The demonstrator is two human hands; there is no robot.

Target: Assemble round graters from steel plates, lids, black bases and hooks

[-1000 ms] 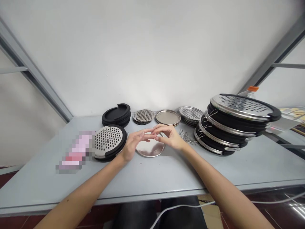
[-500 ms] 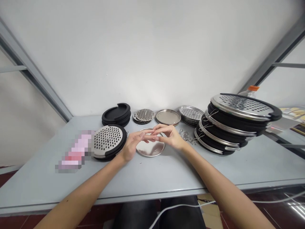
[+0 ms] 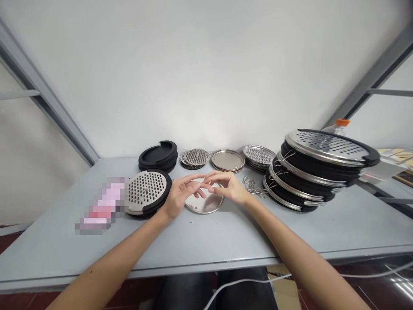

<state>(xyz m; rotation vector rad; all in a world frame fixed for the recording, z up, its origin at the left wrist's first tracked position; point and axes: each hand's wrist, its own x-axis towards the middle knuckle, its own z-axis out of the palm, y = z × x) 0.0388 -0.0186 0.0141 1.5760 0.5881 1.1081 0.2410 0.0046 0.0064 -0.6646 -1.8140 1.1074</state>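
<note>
My left hand (image 3: 183,196) is over the left edge of a shiny round metal plate (image 3: 206,203), its fingers stretched out and slightly apart. From the other side my right hand (image 3: 227,184) meets it, fingers curved and thumb apart from them. The right fingertips touch or overlap the left fingers. I see nothing held in either hand. Just left of my left hand lies a round grater disc (image 3: 146,191) with rows of slots, set on a black rimmed base.
At the back stand black round bases (image 3: 157,156), slotted discs (image 3: 195,158), plain metal plates (image 3: 227,160) and patterned discs (image 3: 259,155). Small wire clips (image 3: 253,187) lie beside a tall leaning stack of assembled discs (image 3: 309,172). A blurred pink item (image 3: 108,200) is at left.
My left fingers have spread and curled a little, with the thumb shifted. My right hand has shifted slightly left. The plates and stacks stay in place.
</note>
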